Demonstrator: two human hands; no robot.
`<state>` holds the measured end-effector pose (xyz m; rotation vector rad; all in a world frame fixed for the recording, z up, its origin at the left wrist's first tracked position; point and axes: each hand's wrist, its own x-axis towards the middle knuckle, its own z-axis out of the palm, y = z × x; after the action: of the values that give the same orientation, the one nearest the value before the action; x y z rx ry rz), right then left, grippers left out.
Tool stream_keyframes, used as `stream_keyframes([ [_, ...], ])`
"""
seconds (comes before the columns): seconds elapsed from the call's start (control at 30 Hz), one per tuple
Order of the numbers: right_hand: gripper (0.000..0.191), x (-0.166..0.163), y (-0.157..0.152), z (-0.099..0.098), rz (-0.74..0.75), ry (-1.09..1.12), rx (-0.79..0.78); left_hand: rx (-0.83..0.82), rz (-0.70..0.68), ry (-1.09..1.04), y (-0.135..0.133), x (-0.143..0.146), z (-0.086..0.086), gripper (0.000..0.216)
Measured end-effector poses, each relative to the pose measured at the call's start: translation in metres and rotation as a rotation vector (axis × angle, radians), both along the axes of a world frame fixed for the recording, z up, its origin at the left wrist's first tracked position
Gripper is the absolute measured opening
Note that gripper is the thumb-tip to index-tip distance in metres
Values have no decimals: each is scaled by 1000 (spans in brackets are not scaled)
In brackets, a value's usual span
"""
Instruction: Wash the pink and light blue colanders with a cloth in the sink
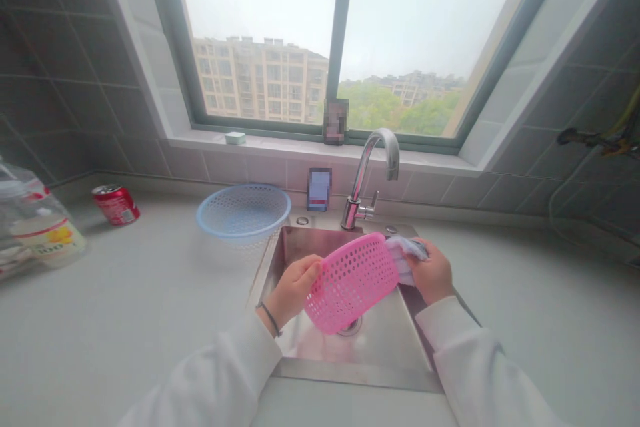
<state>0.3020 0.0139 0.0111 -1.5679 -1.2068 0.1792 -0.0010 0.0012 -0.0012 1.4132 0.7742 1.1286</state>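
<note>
White sleeves are reaching in from the bottom of the view, with a thin dark band circling the left wrist (pixel 270 320). Over the steel sink (pixel 383 340), the left hand (pixel 293 290) is closed around the lower edge of a pink basket (pixel 350 283), its fingers curling over the rim and clamping it firmly. The basket is tilted and hanging above the drain (pixel 350 327), not touching the sink. At about 1 o'clock, the right hand (pixel 433 273) is clamped on a pale cloth (pixel 405 257), pressing it against the basket's far end.

Farther out at 12 o'clock, a chrome faucet (pixel 373 177) is rising behind the sink. At 11 o'clock, a blue basket (pixel 243 212) is sitting on the counter (pixel 125 320) beside the sink. At 10 o'clock, a red can (pixel 116 204) is lying on its side, and at 9 o'clock a plastic bag (pixel 30 220) is slumping near the counter's edge. Beyond them, a small green soap dish (pixel 235 138) is resting on the windowsill below the window (pixel 260 33).
</note>
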Motion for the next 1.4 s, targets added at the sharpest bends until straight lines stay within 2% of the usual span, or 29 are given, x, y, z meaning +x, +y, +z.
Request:
stream_keyframes([
  [0.2, 36, -14, -14, 4, 84, -405, 85, 75, -1, 96, 1, -2, -10, 46],
  [0.33, 28, -34, -27, 9, 179, -503, 201, 177, -22, 265, -1, 6, -13, 38],
  [0.43, 21, -56, -39, 10, 393, -491, 272, 209, 3, 348, 0, 12, -13, 35],
  [0.53, 21, -70, -44, 7, 687, -475, 235, 257, 13, 411, 2, 12, -11, 36],
  [0.6, 21, -69, -42, 6, 741, -397, 190, 278, 3, 453, 2, 11, -10, 37],
  [0.67, 24, -58, -35, 7, 637, -246, 145, 271, 0, 454, 1, 10, -8, 37],
  [0.77, 34, -34, -20, 8, 394, -66, 79, 242, -4, 394, 0, 9, -6, 38],
  [0.87, 40, -12, -7, 6, 199, -2, 31, 177, -14, 305, -1, 8, -4, 42],
  [0.97, 40, -1, 3, 1, 96, 16, -25, 108, -30, 215, -2, 5, -2, 48],
  [1.07, 38, 1, 7, -2, 54, -10, -62, 93, -29, 197, -2, 3, -2, 50],
  [1.2, 38, -5, 1, 1, 35, -104, -64, 174, 21, 269, -3, 5, -5, 45],
  [1.33, 33, -23, -15, 9, 112, -218, 91, 183, 86, 303, -2, 8, -9, 44],
  [1.4, 27, -38, -26, 11, 219, -243, 182, 184, 93, 330, 0, 9, -11, 44],
])
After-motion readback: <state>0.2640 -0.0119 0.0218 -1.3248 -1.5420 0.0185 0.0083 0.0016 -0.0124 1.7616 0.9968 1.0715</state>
